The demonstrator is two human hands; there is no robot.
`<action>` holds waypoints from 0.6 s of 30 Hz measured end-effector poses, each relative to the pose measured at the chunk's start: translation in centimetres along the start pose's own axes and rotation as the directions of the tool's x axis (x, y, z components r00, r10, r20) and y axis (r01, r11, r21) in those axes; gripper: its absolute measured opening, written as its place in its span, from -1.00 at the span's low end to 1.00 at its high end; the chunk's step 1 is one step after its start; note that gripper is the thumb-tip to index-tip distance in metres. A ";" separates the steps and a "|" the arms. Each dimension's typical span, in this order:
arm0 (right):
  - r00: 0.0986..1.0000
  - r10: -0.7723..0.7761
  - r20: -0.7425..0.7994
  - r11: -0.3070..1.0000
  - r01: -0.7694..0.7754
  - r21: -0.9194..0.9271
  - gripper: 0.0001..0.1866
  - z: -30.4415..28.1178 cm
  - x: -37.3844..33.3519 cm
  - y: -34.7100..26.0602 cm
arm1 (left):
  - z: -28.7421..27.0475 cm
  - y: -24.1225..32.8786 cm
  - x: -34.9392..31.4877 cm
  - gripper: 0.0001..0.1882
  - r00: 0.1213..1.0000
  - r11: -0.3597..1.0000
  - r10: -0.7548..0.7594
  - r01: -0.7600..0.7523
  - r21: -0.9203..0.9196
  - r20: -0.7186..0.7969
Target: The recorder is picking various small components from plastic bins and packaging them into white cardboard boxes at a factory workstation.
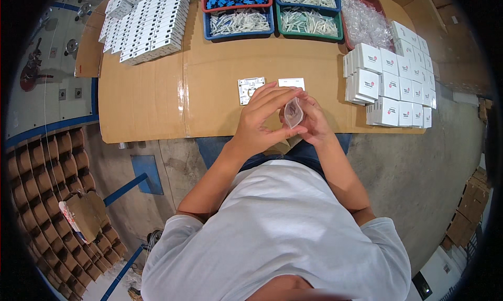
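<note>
1. Left hand: grip pinching the clear bag, just right of frame centre.
2. Right hand: grip curled around the bag's right side.
3. White square part: on the tabletop, above centre.

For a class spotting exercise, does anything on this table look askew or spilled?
Slightly: the white boxes at right sit unevenly, some at the left end jutting out of line. No spill shows on the table.

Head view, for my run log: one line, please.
left hand, right hand: holding clear bag | mouth: open | white part: on cardboard
</note>
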State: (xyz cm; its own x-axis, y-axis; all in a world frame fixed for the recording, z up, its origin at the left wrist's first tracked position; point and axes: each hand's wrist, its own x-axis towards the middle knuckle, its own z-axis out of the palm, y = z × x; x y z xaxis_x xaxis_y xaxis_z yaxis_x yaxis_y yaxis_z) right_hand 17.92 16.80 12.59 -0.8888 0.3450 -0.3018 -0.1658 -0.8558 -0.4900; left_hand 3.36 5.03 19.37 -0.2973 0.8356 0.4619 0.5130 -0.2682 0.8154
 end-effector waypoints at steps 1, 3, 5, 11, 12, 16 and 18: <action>1.000 0.000 0.000 1.000 0.000 0.000 -0.71 0.0 0.0 -0.1 | 0.0 -0.1 -0.1 -0.24 1.000 1.000 0.000 0.000 0.000 0.000; 0.997 0.011 0.075 1.000 -0.013 0.024 -0.69 0.1 0.0 -0.3 | -0.1 0.0 0.0 -0.24 1.000 1.000 -0.016 0.017 -0.026 0.012; 0.996 0.011 0.093 1.000 -0.012 0.014 -0.69 0.0 0.0 -0.2 | 0.0 -0.1 0.0 -0.26 1.000 0.999 -0.008 0.008 -0.038 0.005; 0.995 0.021 0.097 0.999 -0.023 0.023 -0.67 0.2 -0.1 -0.2 | -0.1 0.4 0.1 -0.28 1.000 0.995 -0.029 0.028 -0.098 -0.002; 0.994 0.033 0.102 0.999 -0.036 0.034 -0.67 0.0 -0.1 -0.2 | -0.1 0.2 0.0 -0.28 1.000 0.995 -0.025 0.026 -0.096 0.010; 0.989 0.021 0.147 0.999 -0.025 0.028 -0.67 -0.2 -0.1 -0.2 | -0.2 0.0 -0.1 -0.30 1.000 0.994 -0.019 0.021 -0.106 0.014; 0.984 0.017 0.177 0.997 -0.030 0.070 -0.69 -0.2 0.0 -0.2 | -0.1 -0.2 -0.2 -0.26 0.999 0.994 -0.027 0.029 -0.101 0.021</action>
State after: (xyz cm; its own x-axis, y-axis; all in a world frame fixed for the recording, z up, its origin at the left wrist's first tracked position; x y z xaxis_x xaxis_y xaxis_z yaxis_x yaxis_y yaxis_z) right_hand 18.06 17.02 12.55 -0.9530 0.2569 -0.1605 -0.1690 -0.8906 -0.4222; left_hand 3.27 4.84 19.16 -0.2935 0.8526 0.4324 0.4204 -0.2911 0.8594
